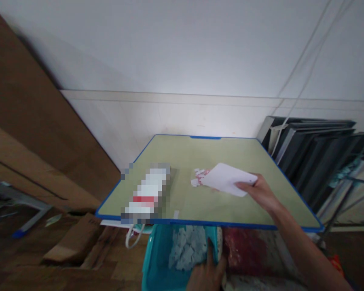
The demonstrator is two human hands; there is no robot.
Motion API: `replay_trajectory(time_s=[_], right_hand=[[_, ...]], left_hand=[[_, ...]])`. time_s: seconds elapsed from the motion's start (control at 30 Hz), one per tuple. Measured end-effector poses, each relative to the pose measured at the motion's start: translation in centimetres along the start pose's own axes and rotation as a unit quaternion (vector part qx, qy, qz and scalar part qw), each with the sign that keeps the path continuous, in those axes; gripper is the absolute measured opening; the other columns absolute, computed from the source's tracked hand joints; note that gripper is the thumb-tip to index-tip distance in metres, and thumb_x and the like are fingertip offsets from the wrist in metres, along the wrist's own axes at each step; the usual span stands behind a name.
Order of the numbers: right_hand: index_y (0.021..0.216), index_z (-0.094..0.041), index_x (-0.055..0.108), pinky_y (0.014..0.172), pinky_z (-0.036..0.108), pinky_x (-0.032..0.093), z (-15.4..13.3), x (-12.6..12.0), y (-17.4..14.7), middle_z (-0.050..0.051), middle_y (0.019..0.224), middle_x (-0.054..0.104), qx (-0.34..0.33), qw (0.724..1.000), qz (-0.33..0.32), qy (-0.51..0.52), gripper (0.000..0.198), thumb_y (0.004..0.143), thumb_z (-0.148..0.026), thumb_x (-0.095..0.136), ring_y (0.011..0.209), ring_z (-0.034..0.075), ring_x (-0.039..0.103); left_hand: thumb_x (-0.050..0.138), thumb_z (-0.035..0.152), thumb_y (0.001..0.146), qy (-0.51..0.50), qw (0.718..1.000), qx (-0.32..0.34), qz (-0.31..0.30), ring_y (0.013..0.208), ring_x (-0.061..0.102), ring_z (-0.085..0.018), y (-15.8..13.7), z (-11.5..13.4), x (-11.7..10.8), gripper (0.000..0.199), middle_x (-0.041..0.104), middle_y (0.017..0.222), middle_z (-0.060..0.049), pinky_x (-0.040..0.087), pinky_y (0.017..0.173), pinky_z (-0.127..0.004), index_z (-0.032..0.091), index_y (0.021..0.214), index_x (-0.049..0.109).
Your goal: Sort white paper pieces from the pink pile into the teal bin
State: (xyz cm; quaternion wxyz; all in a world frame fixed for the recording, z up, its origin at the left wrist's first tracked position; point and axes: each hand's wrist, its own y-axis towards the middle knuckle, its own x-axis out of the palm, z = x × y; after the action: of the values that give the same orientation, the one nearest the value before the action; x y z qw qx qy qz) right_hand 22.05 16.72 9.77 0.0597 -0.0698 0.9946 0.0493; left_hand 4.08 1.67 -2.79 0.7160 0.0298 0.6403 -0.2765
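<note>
My right hand (259, 190) is over the green table (230, 157) and grips a flat white scraper card (229, 179) by its right end. The card's left edge is against a small pile of white and red paper bits (199, 176) on the tabletop. My left hand (206, 273) is below the table's front edge, with its fingers on the rim of a teal bin (153, 258) that holds a heap of white scraps (186, 246).
A blurred-out white and red object (147, 194) lies on the table's left half. Brown cardboard sheets (24, 133) lean against the wall at left, flattened boxes (74, 242) lie on the floor, and dark panels (315, 157) stand stacked at right. A small paper bit (176, 214) sits near the front edge.
</note>
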Motion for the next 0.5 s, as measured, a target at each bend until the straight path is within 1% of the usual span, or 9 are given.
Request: replay_trajectory(time_s=[0.03, 0.13, 0.23, 0.27, 0.37, 0.43, 0.5], right_hand=[[0.081, -0.015, 0.067, 0.057, 0.026, 0.046, 0.1, -1.5, 1.2, 0.003, 0.076, 0.069, -0.003, 1.000, 0.007, 0.005, 0.027, 0.058, -0.029, 0.070, 0.063, 0.016, 0.060], [0.087, -0.017, 0.064, 0.062, 0.029, 0.048, 0.7, -4.9, 4.7, 0.004, 0.078, 0.069, -0.014, 0.999, 0.028, 0.029, 0.038, 0.052, -0.030, 0.073, 0.070, 0.019, 0.061], [0.090, -0.019, 0.062, 0.065, 0.031, 0.048, 1.8, -6.5, 7.0, 0.004, 0.079, 0.069, -0.018, 0.998, 0.042, 0.047, 0.040, 0.055, -0.037, 0.070, 0.071, 0.019, 0.062], [0.090, -0.019, 0.062, 0.065, 0.032, 0.048, 2.2, -6.7, 7.4, 0.004, 0.079, 0.069, -0.017, 0.997, 0.044, 0.053, 0.039, 0.057, -0.038, 0.068, 0.069, 0.019, 0.062], [0.087, -0.018, 0.061, 0.061, 0.030, 0.048, 2.7, -6.2, 7.5, 0.004, 0.079, 0.069, -0.008, 0.997, 0.034, 0.067, 0.035, 0.060, -0.039, 0.067, 0.064, 0.018, 0.062], [0.085, -0.018, 0.062, 0.059, 0.028, 0.048, 2.5, -5.0, 6.8, 0.003, 0.079, 0.069, -0.001, 0.997, 0.014, 0.072, 0.031, 0.061, -0.037, 0.067, 0.063, 0.017, 0.062], [0.086, -0.018, 0.062, 0.059, 0.028, 0.048, 1.9, -2.8, 5.4, 0.002, 0.080, 0.069, 0.004, 0.997, -0.014, 0.072, 0.029, 0.063, -0.035, 0.067, 0.064, 0.016, 0.062]], left_hand=[[0.064, 0.041, 0.059, 0.002, 1.000, 0.006, 0.003, 0.069, 0.061, -0.033, 0.1, -0.1, 0.3, 0.080, 0.028, 0.130, -0.030, 0.049, 0.052, -0.045, 0.031, 0.129, 0.025], [0.056, 0.033, 0.069, 0.007, 1.000, -0.010, 0.014, 0.069, 0.062, -0.031, 0.4, -0.3, 0.9, 0.066, 0.026, 0.134, -0.023, 0.051, 0.052, -0.043, 0.035, 0.128, 0.026], [0.045, 0.034, 0.077, 0.020, 0.998, -0.050, -0.032, 0.066, 0.062, -0.029, 0.7, -0.2, 1.2, 0.052, 0.024, 0.135, -0.019, 0.051, 0.052, -0.044, 0.040, 0.125, 0.028], [0.040, 0.035, 0.080, 0.016, 0.998, -0.059, -0.032, 0.066, 0.062, -0.028, 0.7, -0.2, 1.2, 0.046, 0.024, 0.135, -0.016, 0.051, 0.052, -0.043, 0.043, 0.124, 0.029], [0.032, 0.034, 0.082, 0.026, 0.998, -0.061, -0.024, 0.067, 0.062, -0.028, 0.7, -0.2, 1.5, 0.044, 0.024, 0.135, -0.015, 0.052, 0.052, -0.042, 0.044, 0.125, 0.026], [0.033, 0.032, 0.082, 0.038, 0.998, -0.056, -0.019, 0.067, 0.062, -0.028, 0.6, -0.2, 1.8, 0.045, 0.023, 0.135, -0.013, 0.052, 0.050, -0.041, 0.045, 0.125, 0.025], [0.035, 0.033, 0.081, 0.050, 0.997, -0.056, -0.009, 0.065, 0.062, -0.027, 0.5, -0.3, 2.1, 0.047, 0.024, 0.136, -0.012, 0.052, 0.048, -0.040, 0.046, 0.125, 0.024]])
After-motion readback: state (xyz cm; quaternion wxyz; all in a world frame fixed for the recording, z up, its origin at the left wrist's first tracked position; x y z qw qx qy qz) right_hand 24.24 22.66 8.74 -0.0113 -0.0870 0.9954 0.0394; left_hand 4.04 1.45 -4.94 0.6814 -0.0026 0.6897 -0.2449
